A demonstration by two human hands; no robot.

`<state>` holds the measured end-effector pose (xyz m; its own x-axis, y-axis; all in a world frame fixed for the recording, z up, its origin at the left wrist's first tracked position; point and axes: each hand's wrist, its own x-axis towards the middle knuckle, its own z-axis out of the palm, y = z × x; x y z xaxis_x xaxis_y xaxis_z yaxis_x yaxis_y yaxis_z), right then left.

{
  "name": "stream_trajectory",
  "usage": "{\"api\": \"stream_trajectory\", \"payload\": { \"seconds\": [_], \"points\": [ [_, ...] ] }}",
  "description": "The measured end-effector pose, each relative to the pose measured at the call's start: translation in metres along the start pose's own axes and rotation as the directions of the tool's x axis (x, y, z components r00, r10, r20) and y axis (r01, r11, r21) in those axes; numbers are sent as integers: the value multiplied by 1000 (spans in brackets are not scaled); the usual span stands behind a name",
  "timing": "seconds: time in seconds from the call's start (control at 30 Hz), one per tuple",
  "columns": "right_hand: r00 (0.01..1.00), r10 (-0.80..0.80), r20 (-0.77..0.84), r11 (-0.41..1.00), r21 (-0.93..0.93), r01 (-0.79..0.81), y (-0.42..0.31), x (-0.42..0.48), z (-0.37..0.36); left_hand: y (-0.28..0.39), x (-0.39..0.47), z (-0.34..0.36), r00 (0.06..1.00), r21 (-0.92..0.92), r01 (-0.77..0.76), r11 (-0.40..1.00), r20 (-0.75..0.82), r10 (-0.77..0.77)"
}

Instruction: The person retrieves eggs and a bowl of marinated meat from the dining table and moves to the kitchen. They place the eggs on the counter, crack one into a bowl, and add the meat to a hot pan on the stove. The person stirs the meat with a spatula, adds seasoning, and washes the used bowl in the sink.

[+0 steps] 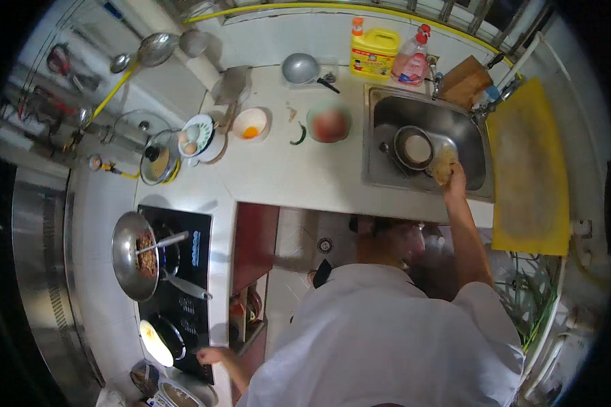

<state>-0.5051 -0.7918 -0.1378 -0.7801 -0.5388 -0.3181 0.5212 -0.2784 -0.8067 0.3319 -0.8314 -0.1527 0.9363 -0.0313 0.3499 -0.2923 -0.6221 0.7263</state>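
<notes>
My right hand (pixel 456 180) grips a pale yellow scrubber (pixel 443 164), possibly a loofah or a cloth, inside the steel sink (pixel 374 173). Beside the scrubber sits a metal bowl (pixel 403 147) with a pale round bottom or contents. A spoon or ladle (pixel 385 148) lies left of that bowl. My left hand (pixel 211 355) is at the front edge of the black cooktop (pixel 198 325), near a white bowl (pixel 155 346) that holds something yellow. Its fingers look curled, but whether they hold anything is unclear.
A wok (pixel 125 254) with browned food and a utensil stands on the cooktop. A glass-lidded pot (pixel 155 157), a bowl of eggs (pixel 196 135), a bowl with yolk (pixel 249 122) and a green chili (pixel 299 135) line the counter. A yellow mat (pixel 529 168) hangs right of the sink.
</notes>
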Motion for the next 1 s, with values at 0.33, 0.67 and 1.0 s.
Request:
{"api": "stream_trajectory", "payload": {
  "seconds": [0.33, 0.67, 1.0],
  "points": [
    [999, 6, -53, 849, -527, -33, 46, 143, -43, 256, -438, 28, -353, -381, 182, 907, 835, 422],
    [982, 44, 183, 631, -767, 115, 70, 151, -54, 302, -543, 99, -193, -221, 210, 952, 945, 262],
    [989, -52, 136, 450, -881, 145, 67, 154, -33, 326, -546, 129, -304, -330, 76, 941, 891, 337]
  ]
}}
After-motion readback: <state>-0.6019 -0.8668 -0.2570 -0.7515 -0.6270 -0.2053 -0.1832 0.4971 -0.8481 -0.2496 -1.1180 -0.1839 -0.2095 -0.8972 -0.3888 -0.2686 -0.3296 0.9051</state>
